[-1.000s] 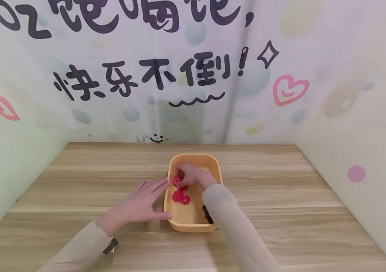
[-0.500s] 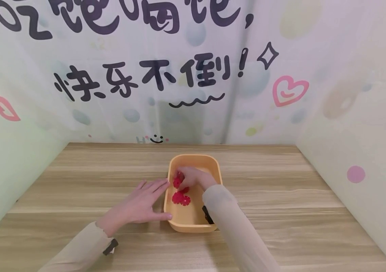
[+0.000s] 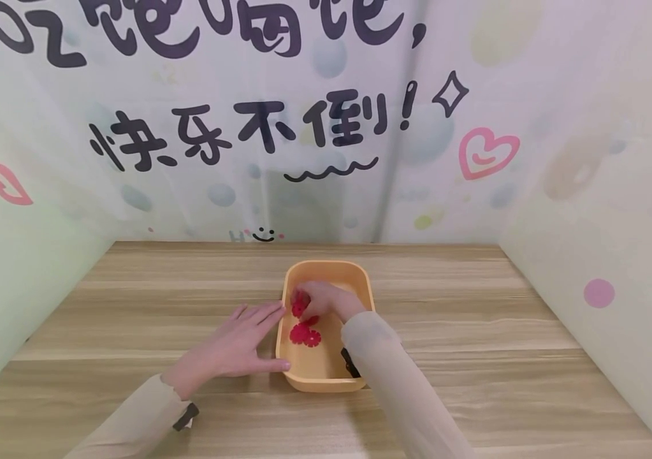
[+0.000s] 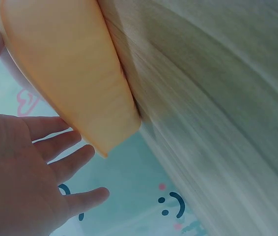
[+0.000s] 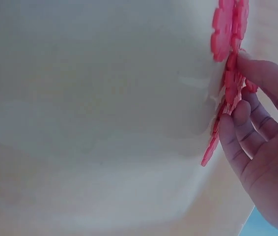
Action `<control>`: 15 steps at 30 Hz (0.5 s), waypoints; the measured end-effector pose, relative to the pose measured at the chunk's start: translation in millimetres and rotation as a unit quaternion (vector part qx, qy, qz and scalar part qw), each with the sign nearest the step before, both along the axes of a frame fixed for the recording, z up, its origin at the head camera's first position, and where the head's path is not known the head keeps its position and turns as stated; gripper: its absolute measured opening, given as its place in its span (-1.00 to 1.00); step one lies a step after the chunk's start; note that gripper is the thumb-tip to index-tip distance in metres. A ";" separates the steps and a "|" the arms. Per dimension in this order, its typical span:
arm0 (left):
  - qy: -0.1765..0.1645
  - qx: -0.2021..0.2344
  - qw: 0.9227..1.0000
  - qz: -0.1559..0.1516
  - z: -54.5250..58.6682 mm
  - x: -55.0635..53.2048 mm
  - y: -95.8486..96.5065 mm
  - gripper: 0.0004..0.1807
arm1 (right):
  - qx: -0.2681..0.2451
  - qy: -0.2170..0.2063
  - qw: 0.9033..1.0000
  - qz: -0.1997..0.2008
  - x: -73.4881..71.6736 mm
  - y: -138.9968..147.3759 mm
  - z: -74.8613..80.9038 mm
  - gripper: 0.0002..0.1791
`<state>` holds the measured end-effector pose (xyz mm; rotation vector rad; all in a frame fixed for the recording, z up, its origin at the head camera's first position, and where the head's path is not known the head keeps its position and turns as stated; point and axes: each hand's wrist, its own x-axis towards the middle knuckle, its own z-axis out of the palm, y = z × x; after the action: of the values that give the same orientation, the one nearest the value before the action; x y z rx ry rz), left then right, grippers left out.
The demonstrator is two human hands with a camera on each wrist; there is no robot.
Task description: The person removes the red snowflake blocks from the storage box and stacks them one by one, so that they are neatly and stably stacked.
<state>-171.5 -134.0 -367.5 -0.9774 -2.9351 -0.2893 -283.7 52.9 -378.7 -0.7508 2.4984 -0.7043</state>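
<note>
A yellow-orange plastic box sits on the table, holding several pinkish-red notched snowflake discs along its left side. My right hand reaches into the box. The right wrist view shows its thumb and curled fingers pinching a snowflake disc, while other discs lie around it; how many are in the grip is hidden. My left hand is spread at the box's left side, fingertips and thumb touching the rim. In the left wrist view, straight fingers lie along the box wall.
The wood-grain table extends on both sides of the box. A printed backdrop stands behind it, with pale walls at left and right. A black strap piece shows under the right wrist, another by the left cuff.
Inside the box, the right fingers and the red disc at them have shifted slightly. The left hand and the box hold their positions.
</note>
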 end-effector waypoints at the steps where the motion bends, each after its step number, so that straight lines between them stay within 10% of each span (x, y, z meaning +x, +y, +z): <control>1: 0.000 0.000 1.000 0.000 0.1 0.1 -0.1 0.03 | 0.004 0.004 1.000 -0.002 -0.2 -0.4 -0.2 -0.71; 15: 0.008 -0.001 1.000 -0.004 1.0 0.9 -0.1 0.02 | 0.025 0.000 1.000 0.011 0.7 0.9 -0.2 -0.64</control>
<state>-170.7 -134.1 -366.5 -0.9875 -2.9187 -0.2773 -283.0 53.8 -378.8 -0.7589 2.4941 -0.6304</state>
